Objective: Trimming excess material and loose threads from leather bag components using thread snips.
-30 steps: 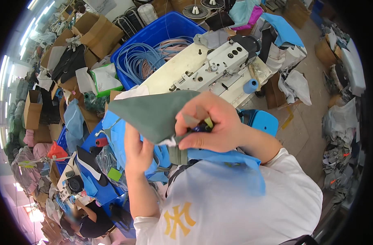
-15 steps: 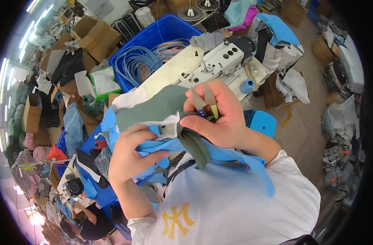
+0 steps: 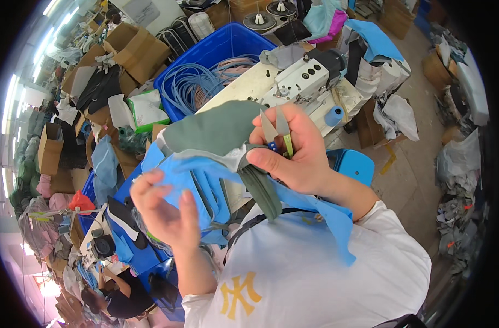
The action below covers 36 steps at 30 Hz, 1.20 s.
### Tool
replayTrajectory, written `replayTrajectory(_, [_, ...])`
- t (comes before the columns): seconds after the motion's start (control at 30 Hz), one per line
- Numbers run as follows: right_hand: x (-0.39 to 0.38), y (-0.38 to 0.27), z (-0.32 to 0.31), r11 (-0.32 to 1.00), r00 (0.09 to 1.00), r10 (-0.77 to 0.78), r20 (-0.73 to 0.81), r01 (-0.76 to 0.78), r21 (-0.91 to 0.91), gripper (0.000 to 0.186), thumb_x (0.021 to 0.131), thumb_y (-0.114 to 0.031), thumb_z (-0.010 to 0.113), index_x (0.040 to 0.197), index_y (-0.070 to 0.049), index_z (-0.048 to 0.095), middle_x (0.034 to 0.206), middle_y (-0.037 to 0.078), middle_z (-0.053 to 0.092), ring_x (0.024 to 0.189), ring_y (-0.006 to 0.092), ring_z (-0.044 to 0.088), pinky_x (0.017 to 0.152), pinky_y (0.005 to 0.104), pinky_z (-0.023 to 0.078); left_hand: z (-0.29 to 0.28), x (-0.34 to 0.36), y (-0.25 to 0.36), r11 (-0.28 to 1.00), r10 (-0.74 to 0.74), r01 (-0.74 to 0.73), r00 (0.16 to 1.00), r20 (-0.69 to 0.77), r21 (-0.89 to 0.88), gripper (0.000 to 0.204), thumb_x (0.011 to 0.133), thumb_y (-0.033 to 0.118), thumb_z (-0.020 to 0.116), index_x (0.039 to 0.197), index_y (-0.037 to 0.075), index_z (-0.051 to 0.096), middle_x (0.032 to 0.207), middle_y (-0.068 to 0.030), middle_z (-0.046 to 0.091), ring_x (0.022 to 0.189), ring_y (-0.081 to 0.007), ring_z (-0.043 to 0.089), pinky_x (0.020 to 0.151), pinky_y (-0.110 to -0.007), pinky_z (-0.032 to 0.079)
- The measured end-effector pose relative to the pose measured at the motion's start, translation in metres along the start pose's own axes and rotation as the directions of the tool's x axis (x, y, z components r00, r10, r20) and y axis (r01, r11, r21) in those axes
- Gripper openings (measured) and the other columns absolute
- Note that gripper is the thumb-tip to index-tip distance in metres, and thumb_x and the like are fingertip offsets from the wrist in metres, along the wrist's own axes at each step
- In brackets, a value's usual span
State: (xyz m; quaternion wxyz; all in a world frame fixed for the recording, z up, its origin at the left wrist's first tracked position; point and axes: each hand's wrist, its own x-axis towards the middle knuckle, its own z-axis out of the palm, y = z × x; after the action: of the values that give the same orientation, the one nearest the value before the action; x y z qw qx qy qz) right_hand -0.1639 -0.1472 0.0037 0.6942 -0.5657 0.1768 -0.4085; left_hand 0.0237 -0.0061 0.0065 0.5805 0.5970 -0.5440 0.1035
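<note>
My right hand pinches the edge of a sewn fabric piece, where a dark green panel meets light blue cloth. A folded green strip hangs below my fingers, and a blue tail drapes over my shirt. The same hand keeps a pair of thread snips in its palm, blades pointing up and apart. Off the cloth on the left, my left hand is empty with fingers spread, slightly blurred. Stacked blue pieces show behind the held cloth.
Beyond my hands stands a white sewing machine with a blue thread spool. A blue bin holds coiled strips. A blue stool seat is at right. Cardboard boxes crowd the left; a person sits lower left.
My left hand has let go of the fabric and moved left and down, its fingers opening. My right hand still grips the piece and the snips.
</note>
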Motion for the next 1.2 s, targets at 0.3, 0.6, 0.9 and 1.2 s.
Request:
replayTrajectory(0.3, [-0.006, 0.016, 0.014, 0.948, 0.944, -0.313, 0.100, 0.317, -0.028, 0.037, 0.086, -0.009, 0.077, 0.116, -0.006, 0.056, 0.088, -0.003, 0.059, 0.068, 0.0026, 0.046, 0.059, 0.0205, 0.038, 0.029, -0.020, 0.029, 0.995, -0.023, -0.002, 0.965, 0.261, 0.096, 0.024, 0.071, 0.009, 0.078, 0.087, 0.005, 0.060, 0.111, -0.0195, 0.052, 0.100, -0.0328, 0.052, 0.087, -0.040, 0.040])
replayTrajectory(0.6, [-0.005, -0.017, 0.013, 0.932, 0.983, 0.149, 0.110, -0.177, 0.315, 0.042, 0.091, -0.008, 0.072, 0.124, -0.005, 0.046, 0.090, 0.006, 0.064, 0.052, 0.0060, 0.052, 0.042, 0.0218, 0.041, 0.026, -0.014, 0.011, 0.981, 0.180, -0.195, 0.931, 0.319, 0.015, 0.018, 0.072, 0.011, 0.074, 0.082, 0.006, 0.060, 0.119, -0.0242, 0.056, 0.117, -0.0441, 0.052, 0.112, -0.065, 0.022])
replayTrajectory(0.9, [-0.004, -0.011, 0.008, 0.924, 0.977, 0.172, 0.126, -0.204, 0.323, 0.041, 0.091, -0.011, 0.072, 0.122, -0.007, 0.045, 0.092, 0.008, 0.065, 0.050, 0.0067, 0.051, 0.042, 0.0227, 0.041, 0.030, -0.009, 0.001, 0.954, 0.283, -0.301, 0.883, 0.375, -0.012, 0.019, 0.076, 0.010, 0.069, 0.081, 0.005, 0.051, 0.102, -0.0205, 0.059, 0.100, -0.0403, 0.058, 0.109, -0.067, 0.027])
replayTrajectory(1.2, [-0.014, -0.013, -0.012, 0.866, 0.886, -0.246, 0.393, 0.383, -0.321, 0.015, 0.097, -0.017, 0.062, 0.100, -0.003, 0.063, 0.085, 0.011, 0.065, 0.071, 0.0217, 0.064, 0.061, 0.0346, 0.049, 0.020, -0.025, -0.007, 0.988, 0.153, -0.137, 0.916, 0.371, -0.068, 0.013, 0.090, 0.004, 0.060, 0.098, 0.002, 0.050, 0.086, -0.0181, 0.056, 0.071, -0.0332, 0.052, 0.062, -0.040, 0.044])
